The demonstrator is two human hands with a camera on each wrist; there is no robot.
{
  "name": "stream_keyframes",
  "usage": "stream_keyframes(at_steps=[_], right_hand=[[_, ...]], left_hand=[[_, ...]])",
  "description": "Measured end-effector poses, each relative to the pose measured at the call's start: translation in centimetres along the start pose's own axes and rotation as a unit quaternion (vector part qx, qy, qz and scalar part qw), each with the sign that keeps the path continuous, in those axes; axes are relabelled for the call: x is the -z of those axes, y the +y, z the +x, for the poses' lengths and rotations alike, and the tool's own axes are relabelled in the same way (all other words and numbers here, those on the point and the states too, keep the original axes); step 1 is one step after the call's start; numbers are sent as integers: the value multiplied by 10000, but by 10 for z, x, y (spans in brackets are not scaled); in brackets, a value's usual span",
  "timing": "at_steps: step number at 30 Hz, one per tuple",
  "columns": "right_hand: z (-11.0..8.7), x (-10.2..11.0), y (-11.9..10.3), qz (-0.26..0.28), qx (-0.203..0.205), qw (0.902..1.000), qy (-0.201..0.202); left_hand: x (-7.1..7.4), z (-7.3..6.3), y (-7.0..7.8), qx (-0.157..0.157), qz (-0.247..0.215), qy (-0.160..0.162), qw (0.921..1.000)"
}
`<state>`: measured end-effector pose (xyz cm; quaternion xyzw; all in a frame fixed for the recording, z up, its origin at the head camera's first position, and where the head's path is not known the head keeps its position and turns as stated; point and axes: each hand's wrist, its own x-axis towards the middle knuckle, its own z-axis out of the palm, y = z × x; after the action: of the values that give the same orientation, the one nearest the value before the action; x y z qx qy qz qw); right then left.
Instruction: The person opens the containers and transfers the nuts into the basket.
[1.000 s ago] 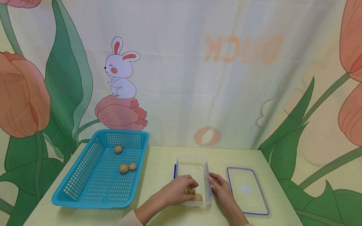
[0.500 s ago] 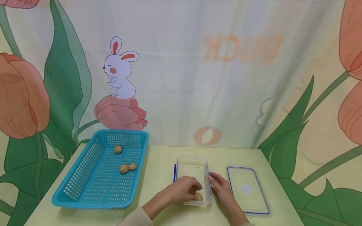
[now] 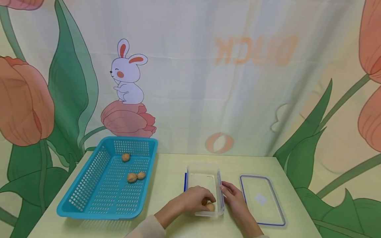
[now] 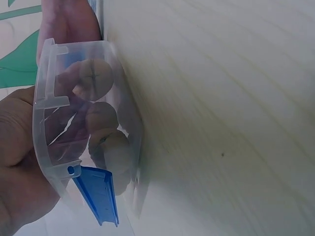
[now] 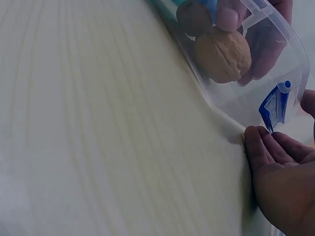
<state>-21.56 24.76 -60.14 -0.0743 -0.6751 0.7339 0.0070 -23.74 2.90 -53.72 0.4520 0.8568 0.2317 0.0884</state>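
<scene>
A clear plastic container [image 3: 202,180] with blue side clips stands on the table. My left hand [image 3: 196,199] reaches into its near end, thumb and fingers around a walnut [image 3: 210,207]. Through the wall in the right wrist view, the left thumb [image 5: 229,17] presses on that pale walnut [image 5: 224,55], and a darker walnut [image 5: 194,18] sits beside it. Several walnuts [image 4: 101,142] show through the wall in the left wrist view. My right hand [image 3: 237,201] rests against the container's right side, fingers nearly straight by the blue clip [image 5: 275,105], thumb near the rim.
To the left is a teal basket [image 3: 152,162] holding three walnuts: one walnut [image 3: 126,157] towards the back, and a bigger walnut [image 3: 132,177] touching a smaller walnut [image 3: 141,175]. A clear lid [image 3: 262,198] with a blue seal lies flat at the right. Behind the table hangs a printed curtain [image 3: 184,82].
My left hand has shifted slightly right inside the container, and the pale walnut has moved right with it. The right hand keeps its place at the container's side.
</scene>
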Motion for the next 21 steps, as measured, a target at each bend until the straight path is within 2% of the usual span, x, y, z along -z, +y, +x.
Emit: stream_keyframes(at_steps=[12,21], right_hand=[[-3,0,-1,-5,-96,9999,41],[0,-1,-2,14,-122,9999,24]], left_hand=[[-2,3,0,-131,303,-43,9994],[-3,2,-4,11,231,35,9997]])
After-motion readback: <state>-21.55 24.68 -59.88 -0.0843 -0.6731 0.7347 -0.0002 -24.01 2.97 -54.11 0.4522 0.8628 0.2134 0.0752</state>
